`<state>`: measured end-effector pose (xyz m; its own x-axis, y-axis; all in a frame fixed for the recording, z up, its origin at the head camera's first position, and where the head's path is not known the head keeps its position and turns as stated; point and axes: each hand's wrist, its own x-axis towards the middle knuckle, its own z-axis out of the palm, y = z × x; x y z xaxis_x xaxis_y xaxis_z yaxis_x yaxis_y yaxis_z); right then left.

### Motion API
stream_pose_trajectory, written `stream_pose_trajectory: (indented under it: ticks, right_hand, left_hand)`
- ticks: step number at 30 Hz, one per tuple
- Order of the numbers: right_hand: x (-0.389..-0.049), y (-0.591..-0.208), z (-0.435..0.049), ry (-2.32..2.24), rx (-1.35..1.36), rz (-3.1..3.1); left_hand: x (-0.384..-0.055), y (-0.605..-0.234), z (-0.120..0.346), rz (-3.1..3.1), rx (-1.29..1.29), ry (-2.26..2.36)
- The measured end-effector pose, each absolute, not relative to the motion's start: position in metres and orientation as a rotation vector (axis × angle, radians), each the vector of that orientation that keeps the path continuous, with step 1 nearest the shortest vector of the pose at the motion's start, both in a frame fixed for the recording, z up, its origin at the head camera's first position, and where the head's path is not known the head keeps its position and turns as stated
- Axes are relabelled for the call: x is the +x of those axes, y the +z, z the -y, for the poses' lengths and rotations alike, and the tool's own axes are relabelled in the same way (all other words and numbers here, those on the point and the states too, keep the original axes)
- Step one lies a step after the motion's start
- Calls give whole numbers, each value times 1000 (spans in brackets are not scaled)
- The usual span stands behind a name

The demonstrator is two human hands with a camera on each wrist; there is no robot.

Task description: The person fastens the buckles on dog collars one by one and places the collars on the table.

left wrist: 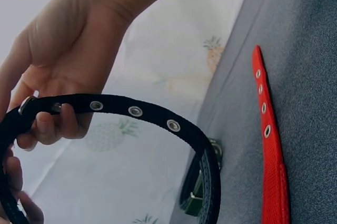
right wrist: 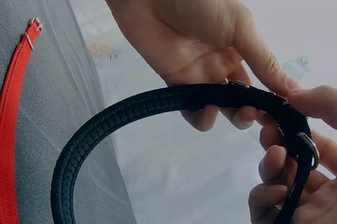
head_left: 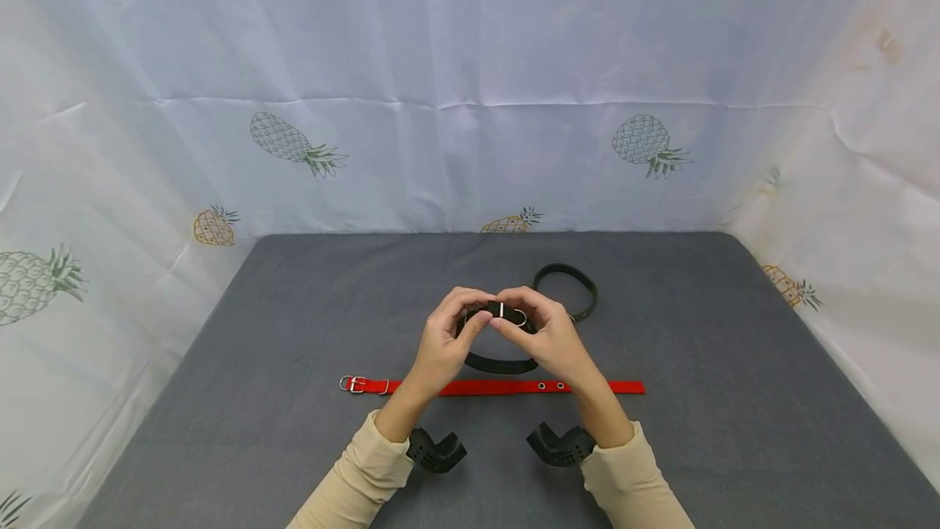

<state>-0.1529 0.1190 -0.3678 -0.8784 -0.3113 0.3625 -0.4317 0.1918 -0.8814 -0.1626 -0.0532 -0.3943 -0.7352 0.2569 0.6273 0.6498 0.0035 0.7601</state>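
Observation:
A black collar point(head_left: 502, 366) is held up in both hands over the middle of the table, curved into a loop. My left hand point(head_left: 441, 345) pinches its left side near the top, and my right hand point(head_left: 554, 341) pinches the right side. Between the fingertips is a metal buckle part point(head_left: 502, 310), with a ring beside it. The left wrist view shows metal eyelets point(left wrist: 135, 111) along the band by the right hand. Quilted padding lines the band point(right wrist: 121, 105) in the right wrist view. Fingers partly hide the fastening.
Under the forearms a red collar point(head_left: 477, 388) lies stretched out flat, buckle at its left end, eyelets toward the right. A dark looped collar point(head_left: 593, 292) lies behind the right hand. Pineapple-printed curtains point(head_left: 470, 162) surround the grey table point(head_left: 242, 398).

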Motion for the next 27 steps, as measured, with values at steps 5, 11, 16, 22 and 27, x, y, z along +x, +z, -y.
stream_pose_trajectory:
  ticks: [5, 11, 16, 22, 27]
  right_hand:
    - [-154, -367, -119, 1764, 752, 2339]
    - [-153, -368, -119, 1725, 739, 2348]
    - [-153, -371, -120, 1725, 739, 2342]
    - [-156, -374, -123, 1741, 696, 2339]
    - [-158, -371, -124, 1749, 703, 2345]
  left_hand:
    - [-164, -395, 54, 1997, -933, -1729]
    - [-163, -394, 57, 2007, -909, -1658]
    - [-161, -392, 59, 2010, -869, -1667]
    - [-163, -391, 61, 1923, -792, -1706]
    - [-166, -389, 63, 1867, -798, -1697]
